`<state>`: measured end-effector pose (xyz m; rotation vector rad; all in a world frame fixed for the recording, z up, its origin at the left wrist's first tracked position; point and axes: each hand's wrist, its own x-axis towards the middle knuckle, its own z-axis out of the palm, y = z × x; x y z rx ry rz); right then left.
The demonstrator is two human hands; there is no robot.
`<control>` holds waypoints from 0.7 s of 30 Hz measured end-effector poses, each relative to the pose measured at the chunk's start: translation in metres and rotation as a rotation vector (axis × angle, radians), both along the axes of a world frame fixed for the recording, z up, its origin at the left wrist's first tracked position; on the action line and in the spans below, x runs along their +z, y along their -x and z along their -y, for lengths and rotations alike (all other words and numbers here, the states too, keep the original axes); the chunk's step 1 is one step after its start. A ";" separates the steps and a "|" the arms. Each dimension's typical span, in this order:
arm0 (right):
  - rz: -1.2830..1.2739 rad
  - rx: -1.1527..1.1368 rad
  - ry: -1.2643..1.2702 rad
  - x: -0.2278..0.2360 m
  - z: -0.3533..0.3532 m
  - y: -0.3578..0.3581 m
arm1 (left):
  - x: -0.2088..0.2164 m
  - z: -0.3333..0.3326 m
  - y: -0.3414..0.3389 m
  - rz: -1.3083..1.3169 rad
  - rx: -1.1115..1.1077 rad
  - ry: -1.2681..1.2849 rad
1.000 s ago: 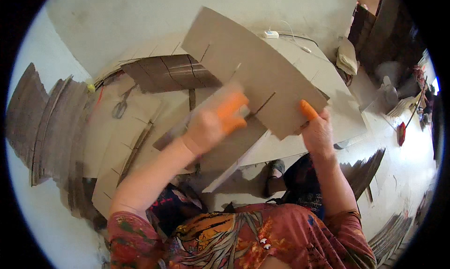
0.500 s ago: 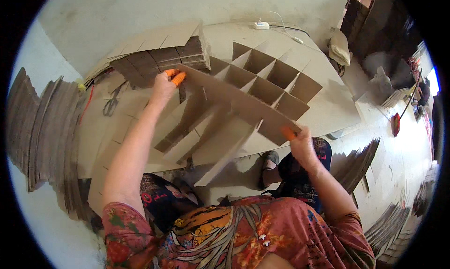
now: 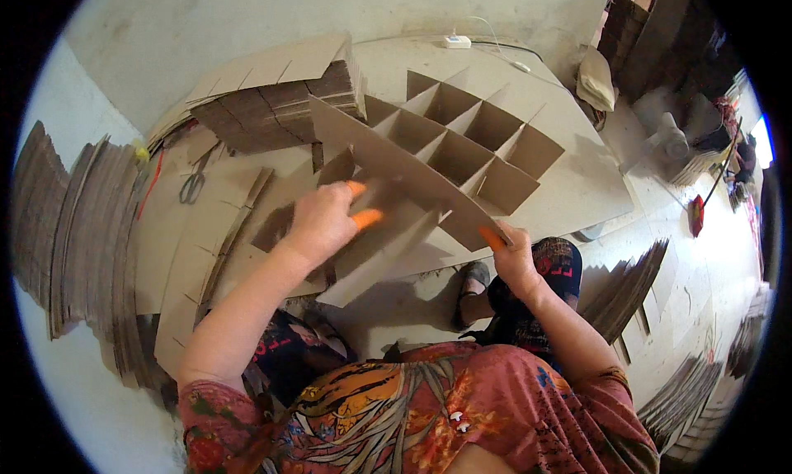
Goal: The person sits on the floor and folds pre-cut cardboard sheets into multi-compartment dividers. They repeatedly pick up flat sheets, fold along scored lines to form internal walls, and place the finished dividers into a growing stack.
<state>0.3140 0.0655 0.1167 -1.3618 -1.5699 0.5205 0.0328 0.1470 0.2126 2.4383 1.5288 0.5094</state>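
My right hand (image 3: 516, 264), with an orange finger cover, grips the near right end of a long brown cardboard strip (image 3: 412, 175). The strip stands on edge and slants from far left to near right. Crosswise cardboard strips (image 3: 388, 249) extend from it toward me; how they are slotted is partly hidden. My left hand (image 3: 322, 222) is off the long strip, over the crosswise pieces, its orange-covered fingers apart and somewhat blurred. Just beyond the long strip sits an assembled cardboard divider grid (image 3: 507, 185) with several square cells.
A stack of slotted cardboard sheets (image 3: 276, 103) stands at the back left of the board-covered table, with scissors (image 3: 191, 188) nearby. More cardboard stacks (image 3: 91, 235) stand at far left, and others (image 3: 629, 291) on the right-hand floor. A white power socket (image 3: 456, 42) lies at the back.
My left hand has let go of the long strip's far left end and moved toward me and right, over the crosswise strips. My right hand keeps its grip, shifted slightly left.
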 end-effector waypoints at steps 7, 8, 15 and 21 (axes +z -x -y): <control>-0.004 0.016 0.071 0.024 0.012 0.004 | -0.019 -0.002 -0.004 -0.085 -0.104 0.160; 0.016 0.003 0.100 0.022 0.013 0.005 | -0.018 -0.003 -0.005 -0.050 -0.143 0.224; 0.015 -0.047 -0.075 0.026 0.012 -0.001 | 0.005 -0.029 0.017 0.027 0.145 -0.380; 0.124 0.046 0.161 0.025 0.004 0.002 | -0.019 -0.065 0.039 0.060 0.056 0.394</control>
